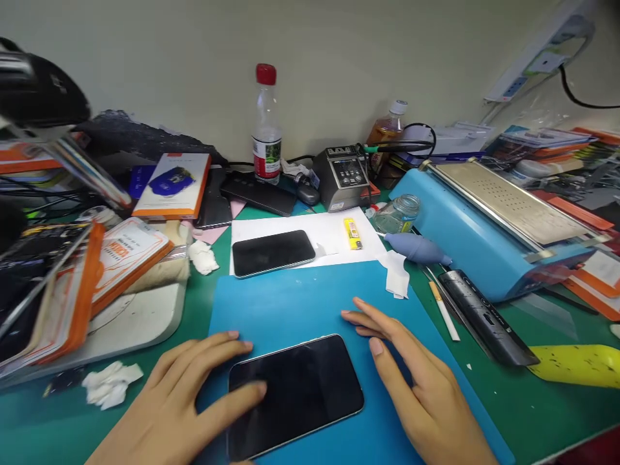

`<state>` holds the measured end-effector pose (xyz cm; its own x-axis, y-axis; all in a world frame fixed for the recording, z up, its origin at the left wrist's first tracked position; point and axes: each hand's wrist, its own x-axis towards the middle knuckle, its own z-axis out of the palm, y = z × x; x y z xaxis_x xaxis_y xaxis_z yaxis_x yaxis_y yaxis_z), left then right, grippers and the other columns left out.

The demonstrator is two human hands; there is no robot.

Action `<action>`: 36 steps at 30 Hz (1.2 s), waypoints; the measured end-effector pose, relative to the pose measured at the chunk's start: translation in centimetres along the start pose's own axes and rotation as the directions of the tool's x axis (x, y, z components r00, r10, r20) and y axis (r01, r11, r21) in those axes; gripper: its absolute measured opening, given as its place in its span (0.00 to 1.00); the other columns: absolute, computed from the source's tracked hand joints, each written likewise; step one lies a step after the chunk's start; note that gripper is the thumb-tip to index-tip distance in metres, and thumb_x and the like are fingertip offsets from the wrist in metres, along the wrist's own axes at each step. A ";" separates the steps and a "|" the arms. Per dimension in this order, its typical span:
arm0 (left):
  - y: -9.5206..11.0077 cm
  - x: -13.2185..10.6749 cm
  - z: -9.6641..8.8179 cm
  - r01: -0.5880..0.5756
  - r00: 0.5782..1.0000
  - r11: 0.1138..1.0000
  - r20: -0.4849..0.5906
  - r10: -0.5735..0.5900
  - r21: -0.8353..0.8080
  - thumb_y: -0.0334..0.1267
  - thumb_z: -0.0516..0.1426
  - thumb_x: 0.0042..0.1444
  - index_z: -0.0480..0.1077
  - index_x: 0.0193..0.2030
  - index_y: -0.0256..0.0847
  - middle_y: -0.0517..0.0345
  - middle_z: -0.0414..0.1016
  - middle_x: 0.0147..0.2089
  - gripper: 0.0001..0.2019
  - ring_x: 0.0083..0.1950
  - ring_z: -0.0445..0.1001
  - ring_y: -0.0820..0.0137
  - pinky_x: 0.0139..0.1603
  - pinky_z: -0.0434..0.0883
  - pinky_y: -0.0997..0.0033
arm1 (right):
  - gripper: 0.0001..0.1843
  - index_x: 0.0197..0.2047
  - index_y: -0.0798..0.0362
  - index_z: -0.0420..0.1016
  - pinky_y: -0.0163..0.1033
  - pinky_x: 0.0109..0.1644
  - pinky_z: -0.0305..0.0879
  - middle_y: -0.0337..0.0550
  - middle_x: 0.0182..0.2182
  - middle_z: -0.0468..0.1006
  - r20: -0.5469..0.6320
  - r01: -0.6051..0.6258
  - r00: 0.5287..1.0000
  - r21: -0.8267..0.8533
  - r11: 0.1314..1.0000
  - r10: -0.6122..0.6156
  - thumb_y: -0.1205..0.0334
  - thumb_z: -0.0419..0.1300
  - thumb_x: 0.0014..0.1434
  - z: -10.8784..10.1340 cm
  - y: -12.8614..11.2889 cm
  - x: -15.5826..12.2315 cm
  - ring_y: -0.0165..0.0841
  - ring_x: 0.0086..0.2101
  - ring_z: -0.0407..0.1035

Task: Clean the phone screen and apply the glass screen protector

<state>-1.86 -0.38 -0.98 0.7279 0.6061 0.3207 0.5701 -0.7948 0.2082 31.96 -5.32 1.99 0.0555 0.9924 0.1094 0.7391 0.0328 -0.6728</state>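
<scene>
A smartphone (305,397) with a dark screen lies face up on the blue mat (290,300). My left hand (191,391) is over its left end. The thumb rests on the glass and the other fingers are spread beyond the phone's left corner, not wrapped round it. To the right of the phone, my right hand (416,381) hovers near the mat with fingers apart and nothing in them. Behind the mat, a second phone (274,253) lies on white paper (334,226), along with a yellow lighter (352,234).
Phone-part boxes (121,265) are piled at the left by crumpled tissue (111,385). A bottle (267,129) and soldering station (341,177) stand along the wall. To the right sit a blue machine (479,226), a blower bulb (416,247), a cigarette (444,311) and a black-and-yellow tool (489,320).
</scene>
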 end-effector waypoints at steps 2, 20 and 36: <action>0.6 0.7 -0.5 0.099 0.995 0.990 0.006 -0.099 -0.101 0.63 0.65 0.61 0.62 0.69 0.52 0.50 0.73 0.66 0.35 0.70 0.66 0.51 0.65 0.64 0.51 | 0.22 0.71 0.33 0.66 0.32 0.61 0.74 0.32 0.59 0.80 -0.072 0.113 0.990 -0.068 0.991 -0.118 0.57 0.52 0.77 0.0 -0.2 0.1 0.28 0.58 0.76; 0.4 2.0 -2.4 0.190 0.980 0.927 0.117 -0.160 -0.324 0.60 0.74 0.50 0.46 0.76 0.46 0.47 0.70 0.69 0.57 0.71 0.65 0.49 0.69 0.61 0.44 | 0.38 0.75 0.56 0.63 0.55 0.79 0.38 0.52 0.76 0.56 0.215 0.624 0.771 -0.438 0.646 -0.599 0.38 0.51 0.75 7.1 -7.9 -1.0 0.47 0.75 0.48; 0.5 2.0 -2.3 0.195 0.980 0.925 0.114 -0.166 -0.328 0.57 0.73 0.50 0.48 0.77 0.44 0.45 0.71 0.67 0.56 0.70 0.66 0.47 0.69 0.63 0.42 | 0.31 0.75 0.46 0.62 0.58 0.79 0.41 0.46 0.75 0.58 0.183 0.536 0.836 -0.477 0.697 -0.518 0.43 0.49 0.77 4.6 -5.1 -3.6 0.45 0.75 0.48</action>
<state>-1.01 0.31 1.87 0.6619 0.7290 0.1745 0.5439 -0.6272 0.5575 24.90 -8.57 1.72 -0.4589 0.8340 0.3063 0.8648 0.4983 -0.0611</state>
